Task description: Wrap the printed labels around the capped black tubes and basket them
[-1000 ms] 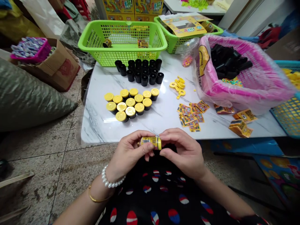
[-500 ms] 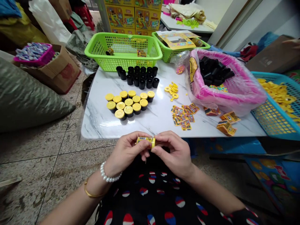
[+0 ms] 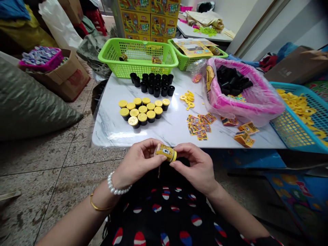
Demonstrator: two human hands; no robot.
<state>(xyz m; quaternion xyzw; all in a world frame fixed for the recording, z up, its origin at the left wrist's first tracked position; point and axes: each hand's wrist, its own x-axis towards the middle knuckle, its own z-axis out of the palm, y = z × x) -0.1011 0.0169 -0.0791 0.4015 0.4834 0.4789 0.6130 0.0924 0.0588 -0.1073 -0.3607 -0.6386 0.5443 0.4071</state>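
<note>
The left hand's [image 3: 138, 160] grip is holding the tube [image 3: 164, 151] between thumb and fingers; the right hand's [image 3: 197, 166] thumb and forefinger are pinching around its yellow cap [image 3: 175, 156]. The tube is looking light, fairly stiff and perhaps slick, so mid-body and the cap's rim are probably offering the best hold. Its long axis is running crosswise, the cap pointing right and slightly bodyward, just off the counter's [image 3: 107, 124] near edge.
</note>
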